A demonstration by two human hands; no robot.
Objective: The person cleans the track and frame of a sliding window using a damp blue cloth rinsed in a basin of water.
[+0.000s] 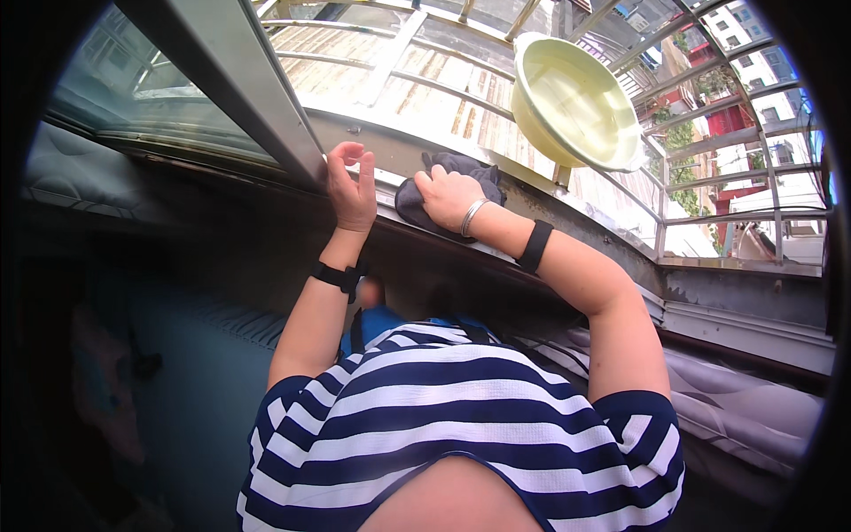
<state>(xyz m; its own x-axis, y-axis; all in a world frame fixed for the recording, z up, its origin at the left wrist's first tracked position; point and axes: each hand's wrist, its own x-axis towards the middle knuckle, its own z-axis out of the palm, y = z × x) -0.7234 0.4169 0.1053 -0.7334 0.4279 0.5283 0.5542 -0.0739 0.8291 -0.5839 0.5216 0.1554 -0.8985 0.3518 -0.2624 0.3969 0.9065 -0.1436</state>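
Just below 12 o'clock, the dark cloth (413, 204) lies bunched on the window sill (386, 183), the fingers of the right hand (450, 197) closed over it. At the cloth's 9 o'clock, the left hand (352, 195) has its fingers loosely curled, thumb apart, beside the grey window frame (244, 80); whether they touch, I cannot tell. Toward the cloth's 2 o'clock sits a pale green basin (537, 124) by metal bars (396, 58).

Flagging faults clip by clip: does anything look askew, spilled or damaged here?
I see no clear spill or breakage. The ledge right of the cloth looks odd: brownish patches, perhaps rust or dirt, mark its grey surface.
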